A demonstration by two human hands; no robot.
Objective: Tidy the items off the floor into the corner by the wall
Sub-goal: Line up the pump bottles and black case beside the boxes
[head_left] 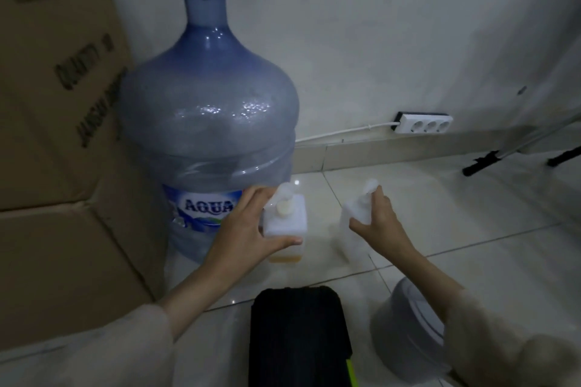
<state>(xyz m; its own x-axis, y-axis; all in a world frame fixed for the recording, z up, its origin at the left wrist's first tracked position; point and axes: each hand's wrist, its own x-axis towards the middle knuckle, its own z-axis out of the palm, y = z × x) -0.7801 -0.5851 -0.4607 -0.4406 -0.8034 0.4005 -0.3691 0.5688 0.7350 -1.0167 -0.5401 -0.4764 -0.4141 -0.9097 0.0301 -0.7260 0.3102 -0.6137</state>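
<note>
At frame centre, the left hand [248,223] grips a pump bottle [284,223] beside the water jug [207,122]; the right hand [379,220] grips a second bottle [352,229]. Both stand near the wall. Black case [298,336] and grey container [405,333] remain lower down.

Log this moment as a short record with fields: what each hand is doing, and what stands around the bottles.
left hand: left hand grips the square pump bottle, thumb across its front
right hand: right hand holds the second pump bottle near its top
bottles: both upright on the tiled floor, apart
beside them: big water jug, cardboard boxes
at wall: power strip
</note>
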